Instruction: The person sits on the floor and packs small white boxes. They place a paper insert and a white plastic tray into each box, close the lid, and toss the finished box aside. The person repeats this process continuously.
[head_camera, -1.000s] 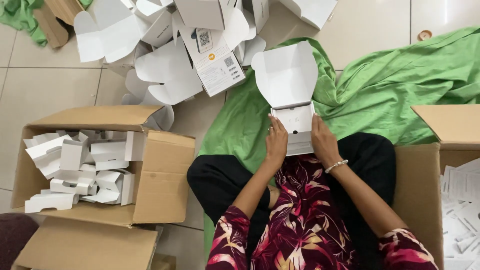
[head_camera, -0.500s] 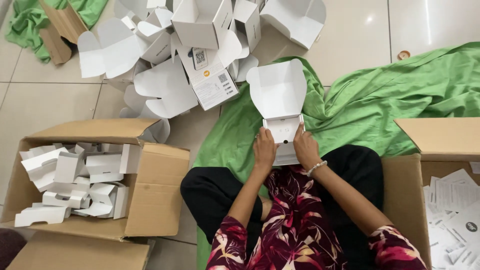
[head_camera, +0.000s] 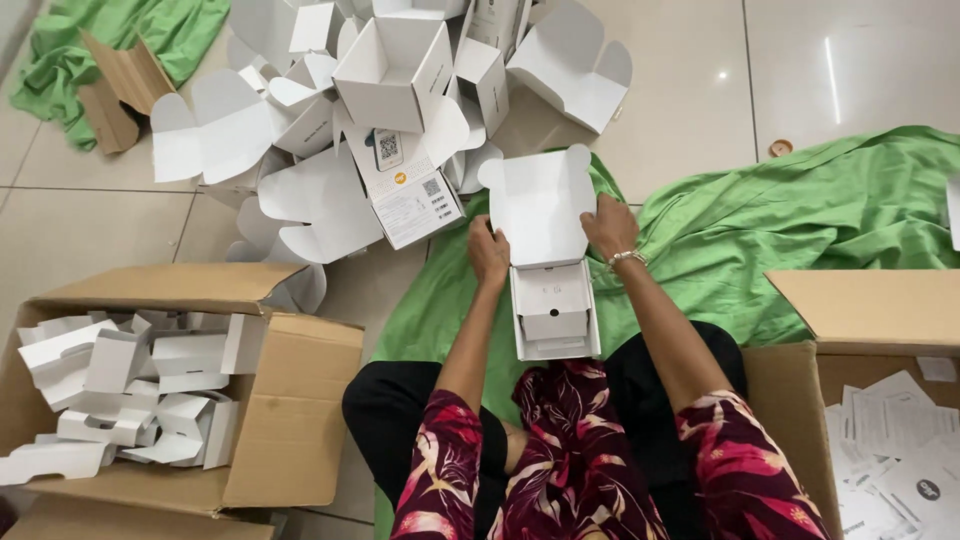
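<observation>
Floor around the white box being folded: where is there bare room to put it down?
Bare tile lies beyond the green cloth, top right, and left between the pile of folded boxes and the left cardboard carton. The pile and both cartons are crowded. Both hands, left hand and right hand, hold the white box.

Bare floor lies open ahead on the right; the pile of white boxes blocks the left, cardboard cartons flank both sides.
</observation>
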